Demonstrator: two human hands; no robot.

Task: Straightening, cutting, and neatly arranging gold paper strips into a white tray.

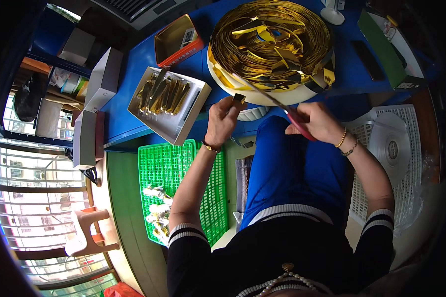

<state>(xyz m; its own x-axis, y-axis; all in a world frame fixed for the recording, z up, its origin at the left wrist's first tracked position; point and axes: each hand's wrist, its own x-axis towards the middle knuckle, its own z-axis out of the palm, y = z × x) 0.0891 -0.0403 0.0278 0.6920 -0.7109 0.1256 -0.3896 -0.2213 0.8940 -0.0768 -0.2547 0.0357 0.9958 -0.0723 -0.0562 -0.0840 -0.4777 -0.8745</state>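
Observation:
My left hand (221,119) pinches the end of a small dark and gold strip piece (239,98) just in front of the coil. My right hand (316,120) grips a pair of scissors (298,122) by the red handles, and the blades point up and left over the coil's near edge. Beyond both hands lies a large coil of shiny gold strip (233,47), with loose folded ends on top, on a round white base (302,97). Left of my left hand, an open white box (187,120) contains a bundle of cut gold and dark strips (163,95).
On the blue table (134,89) stand a red tin (180,42) and a green box (389,49), with a dark flat slab (367,59) between coil and box. Below are a green basket (183,158) with wrapped pieces and a white crate (414,143) holding a white reel (392,141).

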